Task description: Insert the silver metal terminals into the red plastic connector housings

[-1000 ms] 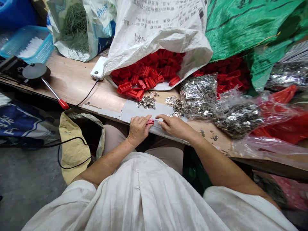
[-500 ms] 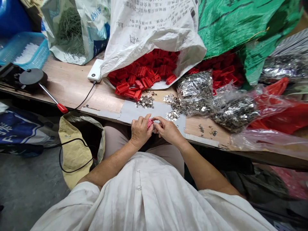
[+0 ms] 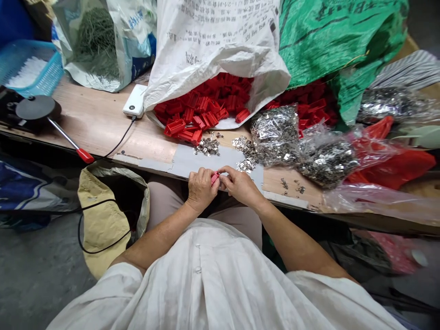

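Observation:
My left hand (image 3: 202,189) is closed around a small red plastic housing (image 3: 215,177) at the bench's front edge. Against the housing's right end, my right hand (image 3: 239,184) has thumb and index finger pinched together; whatever lies between those fingertips is too small to make out. Just beyond the hands, small metal pieces (image 3: 207,146) lie in a loose pile on a grey sheet (image 3: 187,159). A second pile of metal pieces (image 3: 246,164) sits to the right. Many more red housings (image 3: 202,112) spill from the mouth of a white woven sack (image 3: 220,57).
Clear bags of metal parts (image 3: 275,135) lie right of the sheet, near a green sack (image 3: 330,46). On the left are a white power bank (image 3: 134,101) with a cable, a lever tool with a red grip (image 3: 84,155) and a blue basket (image 3: 51,68). An open yellowish sack (image 3: 99,220) hangs below the bench edge.
My right hand, with fingers apart from the housing a second ago, has moved left and now meets it. The housing has been tilted upward in my left hand. The view has shifted slightly.

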The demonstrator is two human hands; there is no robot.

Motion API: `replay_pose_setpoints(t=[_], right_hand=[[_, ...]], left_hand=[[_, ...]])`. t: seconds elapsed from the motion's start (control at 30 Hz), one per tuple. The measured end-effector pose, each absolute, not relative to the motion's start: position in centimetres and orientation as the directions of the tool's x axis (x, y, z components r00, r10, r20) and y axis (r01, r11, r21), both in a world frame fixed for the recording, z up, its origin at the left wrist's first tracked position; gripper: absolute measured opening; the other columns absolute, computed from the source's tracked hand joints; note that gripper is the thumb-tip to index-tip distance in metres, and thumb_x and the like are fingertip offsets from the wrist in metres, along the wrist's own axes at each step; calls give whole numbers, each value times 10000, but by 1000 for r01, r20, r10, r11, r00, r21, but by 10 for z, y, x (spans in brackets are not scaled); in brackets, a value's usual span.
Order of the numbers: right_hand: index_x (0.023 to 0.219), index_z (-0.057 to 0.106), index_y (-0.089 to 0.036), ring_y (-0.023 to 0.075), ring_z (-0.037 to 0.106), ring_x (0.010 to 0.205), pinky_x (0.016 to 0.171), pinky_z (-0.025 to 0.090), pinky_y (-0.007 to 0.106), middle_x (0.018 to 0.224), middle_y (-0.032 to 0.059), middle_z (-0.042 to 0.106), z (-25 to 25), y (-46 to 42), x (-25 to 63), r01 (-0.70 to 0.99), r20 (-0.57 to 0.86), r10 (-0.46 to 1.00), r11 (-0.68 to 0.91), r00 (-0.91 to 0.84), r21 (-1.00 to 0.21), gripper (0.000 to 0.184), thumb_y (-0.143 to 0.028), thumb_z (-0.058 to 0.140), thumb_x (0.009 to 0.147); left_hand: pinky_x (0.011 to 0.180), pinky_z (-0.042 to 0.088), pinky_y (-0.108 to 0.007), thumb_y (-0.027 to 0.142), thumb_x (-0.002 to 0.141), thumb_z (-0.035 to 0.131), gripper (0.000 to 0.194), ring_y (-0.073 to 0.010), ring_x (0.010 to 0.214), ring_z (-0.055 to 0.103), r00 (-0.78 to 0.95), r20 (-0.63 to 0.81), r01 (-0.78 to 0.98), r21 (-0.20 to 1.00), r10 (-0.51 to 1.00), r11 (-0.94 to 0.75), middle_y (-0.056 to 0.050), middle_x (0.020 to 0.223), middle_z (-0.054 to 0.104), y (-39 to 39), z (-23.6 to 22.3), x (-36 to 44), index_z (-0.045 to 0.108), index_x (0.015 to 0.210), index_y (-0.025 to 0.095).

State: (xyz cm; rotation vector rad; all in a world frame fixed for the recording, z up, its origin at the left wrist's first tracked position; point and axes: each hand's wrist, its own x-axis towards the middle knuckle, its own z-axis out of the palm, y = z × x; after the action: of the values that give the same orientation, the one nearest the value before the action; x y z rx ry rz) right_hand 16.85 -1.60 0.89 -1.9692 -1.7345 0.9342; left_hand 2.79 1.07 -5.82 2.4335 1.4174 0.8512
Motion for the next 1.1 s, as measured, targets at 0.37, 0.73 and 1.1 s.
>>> replay_pose_setpoints(t=[0.37,0.73,1.1], right_hand=[[962,604,-226,91,449,405,452,389,221,564,-57,564,-18,-20,164,387,-287,946,-323,149,-864,285,-471,493,868],[889,574,-192,57,359,324,325,243,185,476,-80,516,-23,-15,166,50,-386,916,-393,112,-918,325,-490,615,765],[965,558,-198,75,413,387,395,305,212,575,-51,583,-12,-9,185,219,-408,912,-388,-49,-895,343,-495,582,797]], left_hand=[[710,335,-378,322,888,569,136,-225,805,554,379,383,729,436,842,-527,-58,803,612,10,-58,29,552,865,189],[722,332,-373,342,905,549,159,-219,803,552,391,397,728,418,830,-544,-56,809,614,10,-60,29,546,861,189],[795,314,-374,387,931,508,215,-205,826,567,474,309,708,424,825,-565,-55,844,629,16,-49,19,597,880,198]])
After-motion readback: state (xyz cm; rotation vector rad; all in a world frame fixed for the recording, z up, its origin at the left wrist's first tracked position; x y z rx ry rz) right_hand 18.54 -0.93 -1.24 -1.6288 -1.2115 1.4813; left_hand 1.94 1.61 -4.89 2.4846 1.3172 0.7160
